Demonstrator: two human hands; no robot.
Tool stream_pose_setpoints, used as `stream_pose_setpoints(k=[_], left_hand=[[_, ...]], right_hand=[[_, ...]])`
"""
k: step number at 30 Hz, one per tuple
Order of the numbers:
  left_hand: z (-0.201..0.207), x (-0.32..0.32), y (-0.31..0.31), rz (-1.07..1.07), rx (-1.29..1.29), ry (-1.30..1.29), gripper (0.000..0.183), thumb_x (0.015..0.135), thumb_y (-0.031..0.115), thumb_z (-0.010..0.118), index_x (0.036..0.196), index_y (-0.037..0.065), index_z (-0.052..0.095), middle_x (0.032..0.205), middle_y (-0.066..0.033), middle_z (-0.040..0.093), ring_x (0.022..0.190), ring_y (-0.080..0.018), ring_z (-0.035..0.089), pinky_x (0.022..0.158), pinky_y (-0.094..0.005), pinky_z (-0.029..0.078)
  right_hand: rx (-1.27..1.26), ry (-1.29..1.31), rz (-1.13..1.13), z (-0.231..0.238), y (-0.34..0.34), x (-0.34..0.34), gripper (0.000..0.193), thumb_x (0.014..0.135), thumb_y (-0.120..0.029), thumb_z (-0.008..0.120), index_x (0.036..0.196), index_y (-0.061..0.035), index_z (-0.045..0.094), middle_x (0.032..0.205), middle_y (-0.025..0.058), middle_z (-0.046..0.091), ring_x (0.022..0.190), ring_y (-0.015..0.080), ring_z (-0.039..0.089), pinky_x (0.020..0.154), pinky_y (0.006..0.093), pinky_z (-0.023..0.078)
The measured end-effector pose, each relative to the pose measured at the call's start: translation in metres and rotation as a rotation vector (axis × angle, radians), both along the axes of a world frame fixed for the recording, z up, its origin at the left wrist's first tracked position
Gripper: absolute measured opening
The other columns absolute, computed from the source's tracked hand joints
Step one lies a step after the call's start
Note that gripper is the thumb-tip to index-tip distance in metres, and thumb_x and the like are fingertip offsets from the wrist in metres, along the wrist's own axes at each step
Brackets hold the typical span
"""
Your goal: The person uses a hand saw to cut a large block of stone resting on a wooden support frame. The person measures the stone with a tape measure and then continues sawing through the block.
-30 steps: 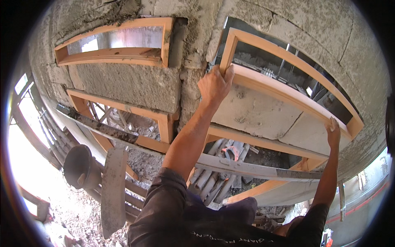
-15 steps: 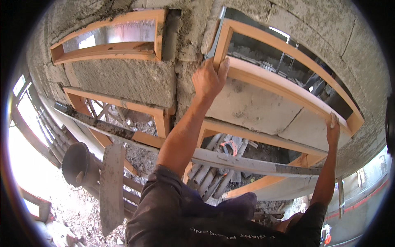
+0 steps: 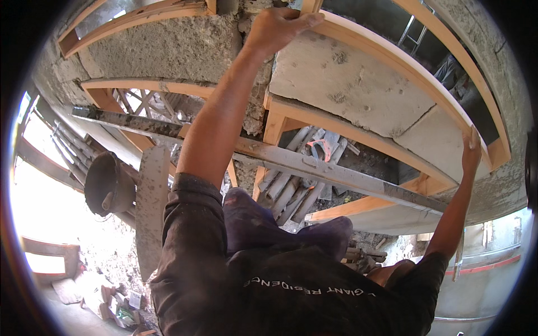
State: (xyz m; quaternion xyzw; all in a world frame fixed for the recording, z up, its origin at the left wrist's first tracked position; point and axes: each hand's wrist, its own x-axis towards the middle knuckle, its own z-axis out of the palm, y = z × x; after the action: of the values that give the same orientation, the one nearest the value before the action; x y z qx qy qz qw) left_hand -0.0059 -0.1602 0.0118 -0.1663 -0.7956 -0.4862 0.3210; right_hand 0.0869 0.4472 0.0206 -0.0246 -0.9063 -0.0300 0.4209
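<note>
Our left hand [image 3: 277, 31] is closed around the lower left corner of the long wooden frame [image 3: 386, 50], fingers at the foot of its upright and thumb lying against the lower rail. Our right hand [image 3: 472, 148] lies on that same rail near its right end, fingers fairly straight and partly spread; we cannot tell whether they grip or merely press.

The wooden frame sits in an opening high in the wall, ahead and to our right, its top left part cut off by the picture's edge. Directly beneath it we see a pale wall panel [image 3: 347, 84] with a crack toward its right side, and below that a lower right frame [image 3: 358, 131]. A long, dirty bar [image 3: 291, 158] crosses in front of the lower openings. Through the right one, a stack of poles [image 3: 288, 193] shows, with an orange handle [image 3: 319, 150] near it.

To our left are an upper left frame [image 3: 151, 17], a lower left frame [image 3: 162, 85], a dark bucket [image 3: 98, 173] and, just beside the bucket, a spattered grey board [image 3: 150, 213].
</note>
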Motion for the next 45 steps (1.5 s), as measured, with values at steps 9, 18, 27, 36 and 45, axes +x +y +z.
stream_pose_setpoints(k=[9,18,27,36,45], left_hand=[[0.006,0.015,0.020,0.334,-0.123,0.151,0.045,0.086,0.048,0.053,0.082,0.006,0.067,0.067,-0.0161,0.065,0.064,-0.0338,0.064,0.059,-0.0435,0.050],[-0.001,0.015,0.004,0.133,0.069,0.107,0.047,0.089,0.046,0.052,0.099,0.002,0.065,0.077,-0.0173,0.067,0.075,-0.0292,0.067,0.067,-0.0400,0.051],[-0.102,0.061,-0.050,-0.155,0.783,-0.153,0.056,0.096,0.044,0.042,0.113,-0.007,0.057,0.107,-0.0197,0.063,0.098,-0.0260,0.063,0.087,-0.0355,0.048],[-0.228,0.080,-0.033,-0.126,0.573,-0.372,0.059,0.096,0.047,0.039,0.122,-0.004,0.054,0.119,-0.0185,0.058,0.112,-0.0238,0.052,0.096,-0.0341,0.038],[-0.245,0.073,0.012,-0.180,0.388,-0.237,0.058,0.099,0.044,0.027,0.134,0.000,0.040,0.137,-0.0229,0.037,0.129,-0.0356,0.033,0.106,-0.0398,0.028]], right_hand=[[-0.042,-0.010,0.013,0.006,-0.017,0.006,0.045,0.091,-0.023,0.053,0.133,-0.0093,0.046,0.134,0.0190,0.046,0.127,0.0370,0.039,0.105,0.0446,0.031],[-0.040,-0.022,0.027,0.009,-0.025,0.007,0.046,0.090,-0.022,0.052,0.134,-0.0086,0.045,0.135,0.0190,0.045,0.128,0.0381,0.037,0.106,0.0452,0.029],[-0.014,0.034,0.027,-0.007,-0.018,-0.005,0.053,0.092,-0.025,0.052,0.139,-0.0099,0.037,0.140,0.0192,0.039,0.129,0.0377,0.035,0.108,0.0432,0.027],[-0.060,0.123,-0.104,-0.023,-0.054,-0.017,0.062,0.085,-0.019,0.053,0.142,-0.0072,0.031,0.145,0.0204,0.030,0.134,0.0358,0.029,0.111,0.0421,0.025],[-0.031,0.300,-0.090,-0.035,-0.115,0.007,0.057,0.086,-0.021,0.055,0.137,-0.0045,0.038,0.140,0.0221,0.037,0.129,0.0373,0.035,0.106,0.0426,0.032]])
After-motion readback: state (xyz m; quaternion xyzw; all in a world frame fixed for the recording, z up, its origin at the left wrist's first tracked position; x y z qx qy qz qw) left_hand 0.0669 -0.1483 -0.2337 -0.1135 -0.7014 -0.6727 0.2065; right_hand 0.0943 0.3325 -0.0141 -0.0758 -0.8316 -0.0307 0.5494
